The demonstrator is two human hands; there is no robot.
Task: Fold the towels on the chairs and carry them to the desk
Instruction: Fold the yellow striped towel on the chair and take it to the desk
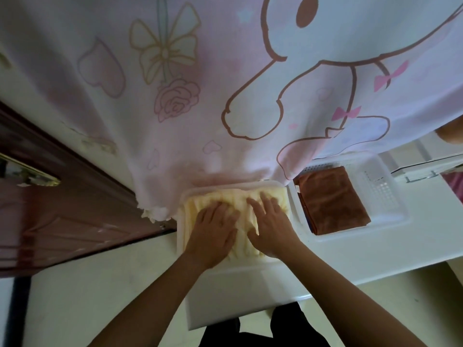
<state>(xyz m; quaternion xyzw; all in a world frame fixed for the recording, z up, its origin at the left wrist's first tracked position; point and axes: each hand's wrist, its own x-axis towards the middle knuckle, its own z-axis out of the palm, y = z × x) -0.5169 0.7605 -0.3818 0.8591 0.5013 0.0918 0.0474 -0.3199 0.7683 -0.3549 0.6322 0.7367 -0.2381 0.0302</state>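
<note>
Yellow towel (194,209) lies folded under both my hands. My left hand (213,231) is spread flat, fingers straight, pressing on its left half. My right hand (270,226) is flat too, fingers fanned, pressing the right half, with the thumbs close together in the middle. It sits inside a white basket (179,226) on the desk (350,251). Just to the right, a second basket (383,194) holds a folded brown towel (330,204), apart from my hands. A pink printed curtain (225,71) hangs over the baskets' far edges, and a dark door (62,209) stands at left.
</note>
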